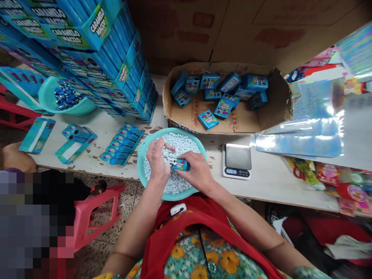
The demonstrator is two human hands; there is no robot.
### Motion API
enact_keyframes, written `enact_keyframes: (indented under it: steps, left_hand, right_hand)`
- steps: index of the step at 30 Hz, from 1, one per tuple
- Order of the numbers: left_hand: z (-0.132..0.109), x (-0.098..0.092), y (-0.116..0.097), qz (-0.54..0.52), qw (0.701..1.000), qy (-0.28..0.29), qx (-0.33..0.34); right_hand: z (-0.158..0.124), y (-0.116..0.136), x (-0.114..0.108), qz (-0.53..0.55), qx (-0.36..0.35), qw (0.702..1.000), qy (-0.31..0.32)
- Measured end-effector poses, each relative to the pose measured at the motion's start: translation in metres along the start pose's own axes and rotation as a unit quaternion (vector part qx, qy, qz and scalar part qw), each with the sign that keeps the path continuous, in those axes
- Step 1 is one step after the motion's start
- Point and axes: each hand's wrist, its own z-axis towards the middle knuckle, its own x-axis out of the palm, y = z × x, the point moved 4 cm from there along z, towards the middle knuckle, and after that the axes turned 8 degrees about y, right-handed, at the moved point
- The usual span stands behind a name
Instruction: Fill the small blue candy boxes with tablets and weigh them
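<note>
A turquoise basin point(141, 155) full of small white candies point(186, 143) sits at the table's front edge. Over it, my left hand point(157, 161) is cupped round some of the white candies, its thumb and fingers curled. Facing it, my right hand point(200, 170) grips a small blue candy box point(182, 164) printed "Caramelo Macizo". One end of the box meets the candies at my left palm; whether its flap is open is hard to make out.
Right of the basin lies a small digital scale point(238, 157). Behind is a cut cardboard carton point(247, 126) with several blue boxes. Stacked display boxes point(124, 73) rise at left, near a bowl of blue-wrapped sweets point(84, 108). Another person's arm point(17, 157) and a red stool point(99, 205) are left.
</note>
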Motion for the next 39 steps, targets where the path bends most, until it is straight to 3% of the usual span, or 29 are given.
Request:
enact_keyframes:
  steps: [4,16,32,39]
  left_hand:
    - [0.003,0.004,-0.002,0.016,1.0,-0.004,0.018]
    - [0.008,0.009,-0.001,0.038,0.997,-0.009,0.061]
    - [-0.003,0.018,-0.012,0.046,0.994,0.04,0.091]
    - [0.008,0.011,0.001,0.081,0.994,0.001,0.079]
  right_hand:
    - [0.003,-0.002,-0.003,0.036,0.002,0.999,-0.034]
    - [0.014,-0.017,-0.001,0.146,-0.038,0.987,-0.052]
    - [0.014,-0.011,-0.009,0.193,-0.047,0.978,-0.066]
    - [0.02,-0.019,0.003,0.218,-0.008,0.973,-0.072]
